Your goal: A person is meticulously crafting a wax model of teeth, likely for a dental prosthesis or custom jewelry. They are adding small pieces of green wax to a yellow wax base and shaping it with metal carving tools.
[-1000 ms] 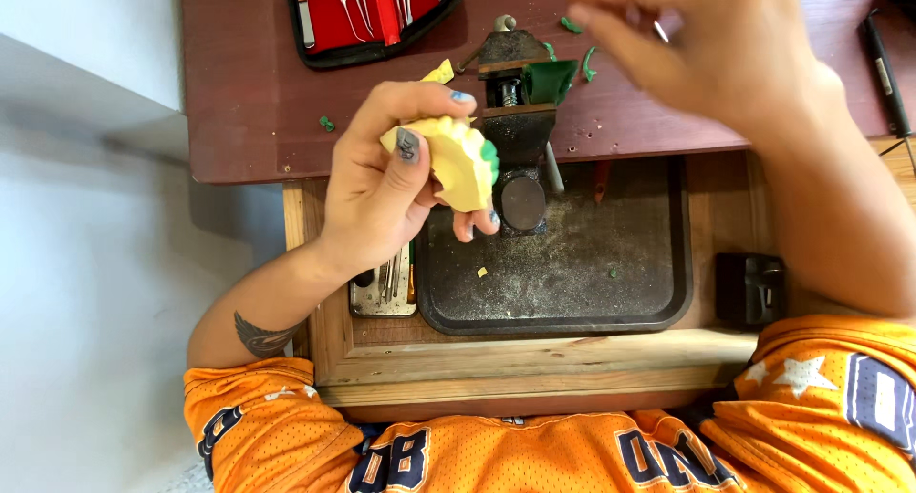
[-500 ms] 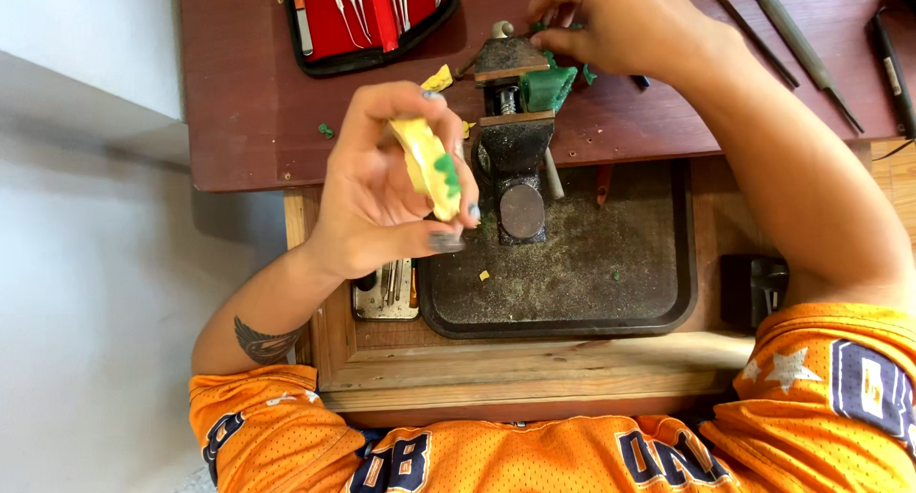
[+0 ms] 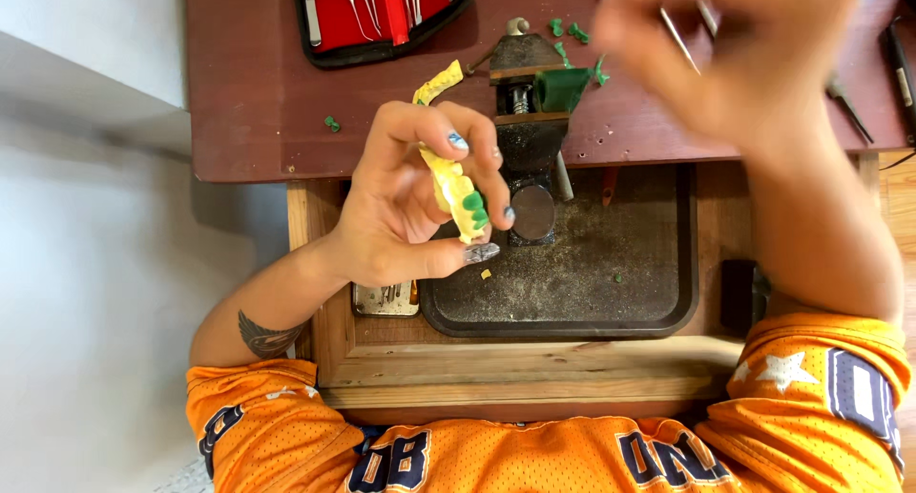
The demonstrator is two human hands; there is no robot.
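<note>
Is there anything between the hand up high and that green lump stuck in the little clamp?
Nothing visible. The right hand is blurred, up over the dark red tabletop, and the green lump sits in the small vise beside it, in open view.

Yellow dental cast with green wax patch, held edge-on.
Pale yellow, irregular, green blob on its lower right side; stands near upright, pinched between fingers and thumb, up off the dark tray, just left of the small vise.
</note>
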